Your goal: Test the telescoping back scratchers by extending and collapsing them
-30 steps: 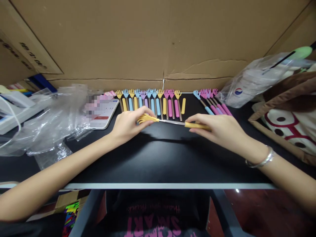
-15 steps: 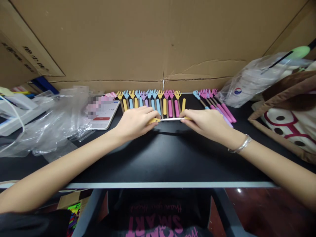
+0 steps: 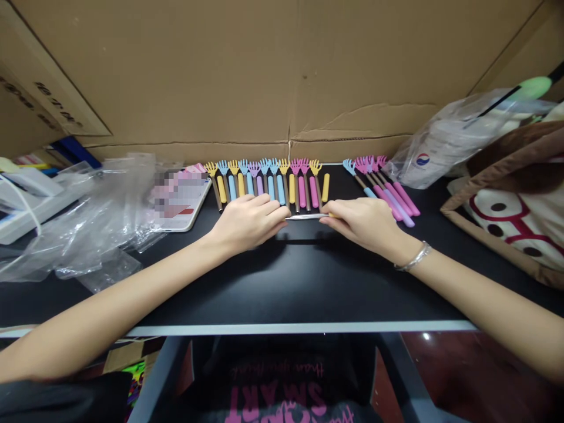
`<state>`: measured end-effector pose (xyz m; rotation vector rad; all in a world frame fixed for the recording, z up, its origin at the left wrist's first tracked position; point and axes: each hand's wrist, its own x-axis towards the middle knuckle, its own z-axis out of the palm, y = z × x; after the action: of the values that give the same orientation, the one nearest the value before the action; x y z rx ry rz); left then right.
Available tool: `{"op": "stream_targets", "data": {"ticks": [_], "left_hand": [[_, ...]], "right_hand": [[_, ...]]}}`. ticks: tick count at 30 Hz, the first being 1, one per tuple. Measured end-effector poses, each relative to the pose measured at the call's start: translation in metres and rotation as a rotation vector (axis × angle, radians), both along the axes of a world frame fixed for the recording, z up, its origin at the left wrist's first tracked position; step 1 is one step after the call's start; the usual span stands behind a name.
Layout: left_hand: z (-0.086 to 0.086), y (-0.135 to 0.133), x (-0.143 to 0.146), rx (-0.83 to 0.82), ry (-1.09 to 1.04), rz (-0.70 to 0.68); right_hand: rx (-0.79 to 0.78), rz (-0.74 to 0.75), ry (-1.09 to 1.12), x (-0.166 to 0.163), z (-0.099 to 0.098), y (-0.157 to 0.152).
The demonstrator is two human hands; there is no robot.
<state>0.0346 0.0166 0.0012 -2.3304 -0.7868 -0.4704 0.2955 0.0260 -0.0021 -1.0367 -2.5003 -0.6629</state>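
Both hands grip one back scratcher (image 3: 306,217), level above the black tabletop, its thin silver rod bare between them. My left hand (image 3: 247,222) is closed round the left end, which its fingers hide. At the other end, my right hand (image 3: 365,222) pinches a yellow part that just shows by the thumb. Behind the hands lies a row of small claw-headed scratchers with separate coloured handles, among them a yellow handle (image 3: 325,188) and a pink handle (image 3: 302,191). To the right rest several scratchers with handles on, such as a pink one (image 3: 406,198).
Clear plastic bags (image 3: 101,217) and a phone (image 3: 187,208) lie on the left. At right stand a bagged drink cup (image 3: 440,153) and a brown-trimmed cloth bag (image 3: 506,217). A cardboard wall (image 3: 198,76) closes off the back of the black table (image 3: 264,294).
My left fingers have closed over the scratcher's left end, whose yellow part showed before. My right hand has shifted slightly left, still gripping. The view has moved a little.
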Motion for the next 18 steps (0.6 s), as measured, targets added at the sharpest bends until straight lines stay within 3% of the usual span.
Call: {"op": "stream_targets", "data": {"ticks": [7,18], "left_hand": [[0.0,0.001,-0.007,-0.094,-0.029,0.006],[0.003,0.005,-0.014,-0.181,-0.084,0.001]], "right_hand": [[-0.035,-0.01,-0.026,-0.001,0.0,-0.004],[0.051,-0.055,-0.121,0.006,0.007,-0.004]]}}
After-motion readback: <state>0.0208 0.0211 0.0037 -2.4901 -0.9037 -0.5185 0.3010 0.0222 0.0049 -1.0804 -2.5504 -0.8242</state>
